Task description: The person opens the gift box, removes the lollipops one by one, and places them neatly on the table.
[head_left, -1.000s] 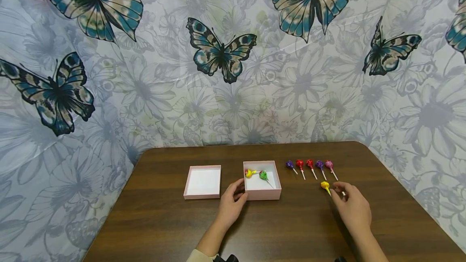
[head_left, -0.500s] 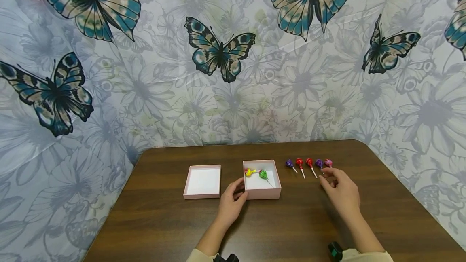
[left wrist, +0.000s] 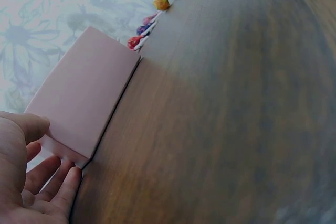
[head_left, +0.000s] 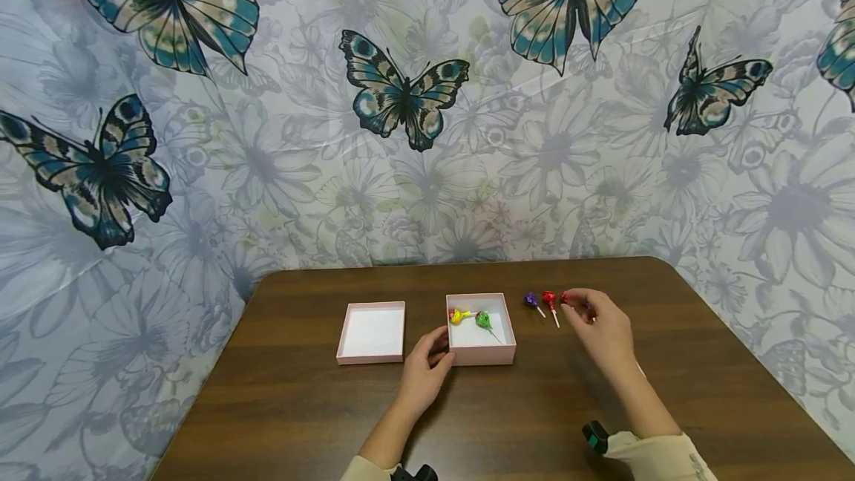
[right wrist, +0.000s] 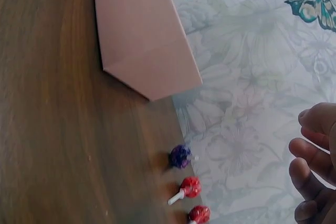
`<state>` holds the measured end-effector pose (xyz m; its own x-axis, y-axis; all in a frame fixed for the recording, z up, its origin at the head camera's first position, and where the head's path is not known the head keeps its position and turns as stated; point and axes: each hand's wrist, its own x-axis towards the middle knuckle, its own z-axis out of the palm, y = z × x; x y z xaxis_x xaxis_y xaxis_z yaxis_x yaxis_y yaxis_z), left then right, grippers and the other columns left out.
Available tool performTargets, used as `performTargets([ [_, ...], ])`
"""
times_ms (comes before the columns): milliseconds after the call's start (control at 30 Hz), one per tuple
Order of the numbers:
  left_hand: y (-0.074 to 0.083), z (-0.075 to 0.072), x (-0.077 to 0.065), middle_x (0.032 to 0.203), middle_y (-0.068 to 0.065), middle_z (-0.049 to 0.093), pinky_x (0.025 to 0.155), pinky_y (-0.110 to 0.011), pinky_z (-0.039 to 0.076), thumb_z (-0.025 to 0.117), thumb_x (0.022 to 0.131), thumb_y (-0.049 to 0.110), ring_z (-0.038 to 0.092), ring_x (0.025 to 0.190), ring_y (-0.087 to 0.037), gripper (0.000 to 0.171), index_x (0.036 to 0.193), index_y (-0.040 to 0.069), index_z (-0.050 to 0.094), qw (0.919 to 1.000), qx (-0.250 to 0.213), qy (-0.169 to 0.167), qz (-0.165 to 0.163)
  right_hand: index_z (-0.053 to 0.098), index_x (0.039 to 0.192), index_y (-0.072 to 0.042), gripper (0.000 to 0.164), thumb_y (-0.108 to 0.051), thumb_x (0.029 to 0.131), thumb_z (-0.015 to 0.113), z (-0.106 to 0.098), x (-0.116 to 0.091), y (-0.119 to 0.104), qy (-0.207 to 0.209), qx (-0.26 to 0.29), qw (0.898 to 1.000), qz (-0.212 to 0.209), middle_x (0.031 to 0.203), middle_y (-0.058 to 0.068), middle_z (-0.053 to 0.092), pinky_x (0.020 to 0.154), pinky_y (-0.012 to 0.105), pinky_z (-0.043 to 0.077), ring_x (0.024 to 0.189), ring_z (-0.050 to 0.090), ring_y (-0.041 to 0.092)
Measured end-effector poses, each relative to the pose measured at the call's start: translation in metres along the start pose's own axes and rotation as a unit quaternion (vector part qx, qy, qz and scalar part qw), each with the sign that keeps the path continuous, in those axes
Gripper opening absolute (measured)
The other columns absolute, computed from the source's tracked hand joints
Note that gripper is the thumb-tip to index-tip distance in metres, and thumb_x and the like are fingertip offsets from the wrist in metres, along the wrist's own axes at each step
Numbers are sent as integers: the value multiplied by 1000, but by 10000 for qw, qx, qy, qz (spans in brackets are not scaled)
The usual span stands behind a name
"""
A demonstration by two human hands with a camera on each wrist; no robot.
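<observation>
My left hand [head_left: 424,370] holds the near left corner of an uncovered pink box [head_left: 482,356]; the thumb is on the front wall and the fingers along the side. Inside lie a yellow lollipop [head_left: 458,317] and a green lollipop [head_left: 483,321]. My right hand [head_left: 601,325] hovers over the lollipops right of the box, its fingers loosely bent and nothing between them in the right wrist view. A purple lollipop [head_left: 531,300] and a red lollipop [head_left: 550,298] show beside it. Another red lollipop [right wrist: 199,214] and yellow lollipops [left wrist: 161,2] are partly or wholly hidden in the head view.
A shallow pink lid [head_left: 371,359] with a white inside lies left of the box on the brown wooden table [head_left: 300,421]. Behind the table hangs a cloth [head_left: 280,169] printed with butterflies and flowers.
My right hand has left the yellow lollipop near the front and moved left and away from me, over the back row. My left hand stays at the box.
</observation>
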<state>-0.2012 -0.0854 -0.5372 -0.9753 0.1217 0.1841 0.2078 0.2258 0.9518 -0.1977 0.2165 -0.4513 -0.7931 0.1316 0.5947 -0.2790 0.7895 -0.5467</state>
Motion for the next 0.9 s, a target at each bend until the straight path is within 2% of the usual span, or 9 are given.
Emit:
performTargets([
  [200, 1, 0, 0, 133, -12, 61, 99, -29, 56, 67, 94, 10, 59, 123, -29, 47, 140, 7, 55, 9999, -10, 20, 101, 72, 102, -9, 19, -8, 84, 79, 13, 8, -8, -242, 269, 9992, -171, 88, 5, 70, 56, 9, 38, 68, 51, 9],
  [400, -2, 1, 0, 132, -14, 61, 99, -38, 56, 68, 94, 10, 59, 123, -32, 46, 138, 8, 57, 9998, -109, 43, 175, 72, 105, -11, 22, -8, 84, 78, 23, 13, -19, -551, 476, 9971, -231, 86, 7, 67, 52, 17, 38, 64, 47, 7],
  [633, -4, 1, -1, 133, -14, 61, 99, -33, 57, 68, 94, 11, 59, 122, -30, 46, 139, 8, 56, 9999, -75, 35, 146, 72, 107, -12, 24, -11, 84, 79, 36, 15, -26, -850, 547, 9947, -187, 92, 1, 69, 52, 19, 41, 63, 47, 3],
  [800, -4, 1, 0, 133, -16, 60, 100, -36, 56, 67, 94, 10, 59, 123, -31, 46, 139, 7, 56, 9998, -131, 42, 143, 72, 107, -11, 23, -11, 85, 79, 44, 19, -30, -970, 710, 9926, -180, 94, 3, 71, 54, 19, 43, 66, 50, 4],
  [900, -4, 1, 1, 134, -15, 60, 100, -33, 56, 67, 94, 9, 59, 124, -31, 47, 140, 6, 55, 9999, -118, 10, 103, 71, 107, -12, 22, -12, 86, 78, 48, 20, -30, -1089, 736, 9913, -80, 93, 4, 70, 55, 19, 44, 67, 51, 7],
])
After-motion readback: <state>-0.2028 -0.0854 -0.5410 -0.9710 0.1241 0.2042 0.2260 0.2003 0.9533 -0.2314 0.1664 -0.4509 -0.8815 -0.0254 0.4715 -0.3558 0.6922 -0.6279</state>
